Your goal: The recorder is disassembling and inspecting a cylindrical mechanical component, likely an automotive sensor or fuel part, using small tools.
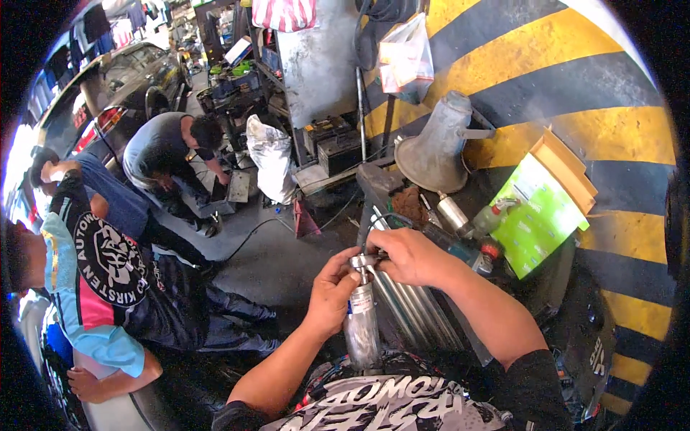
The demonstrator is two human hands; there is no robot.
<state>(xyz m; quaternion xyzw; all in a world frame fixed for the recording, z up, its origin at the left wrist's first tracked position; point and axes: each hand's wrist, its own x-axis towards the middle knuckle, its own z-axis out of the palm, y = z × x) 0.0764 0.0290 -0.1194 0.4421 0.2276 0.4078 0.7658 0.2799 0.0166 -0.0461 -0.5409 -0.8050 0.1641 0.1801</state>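
left grip pinching the neck end of a silver cylinder; body runs from there toward the wearer's shirt. metal collar sits between both grips. right grip curled at the collar's right side; can't tell if it's pinching collar or dark stem. silver tubes just beneath right grip, green box to its right, grey cone well beyond it.
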